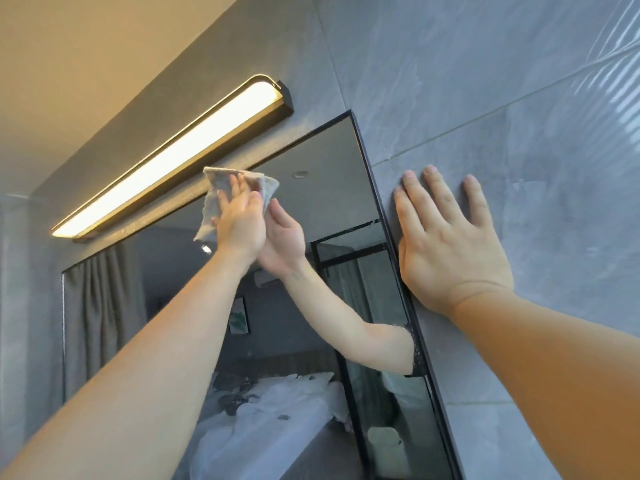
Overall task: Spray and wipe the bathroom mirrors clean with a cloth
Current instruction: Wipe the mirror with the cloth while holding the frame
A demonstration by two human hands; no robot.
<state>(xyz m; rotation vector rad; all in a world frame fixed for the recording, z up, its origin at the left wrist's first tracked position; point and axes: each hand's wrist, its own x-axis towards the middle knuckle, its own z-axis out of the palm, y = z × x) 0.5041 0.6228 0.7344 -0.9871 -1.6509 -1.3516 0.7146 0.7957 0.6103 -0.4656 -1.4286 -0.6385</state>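
L hand (239,225) | cloth (215,190) under fingers (237,187), on mirror (329,168) | R hand (446,251) on wall (519,98)

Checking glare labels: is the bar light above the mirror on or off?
On. The bar light glows bright warm yellow along its whole length, just above the top edge of the mirror.

Grey tile wall (485,81): black-framed mirror (329,202) + lit lamp (173,157) mounted; R hand (446,244) flat on tile.

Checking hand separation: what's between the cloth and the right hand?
In the head view, bare mirror glass and the black frame separate the cloth from the right hand, flat on the wall.
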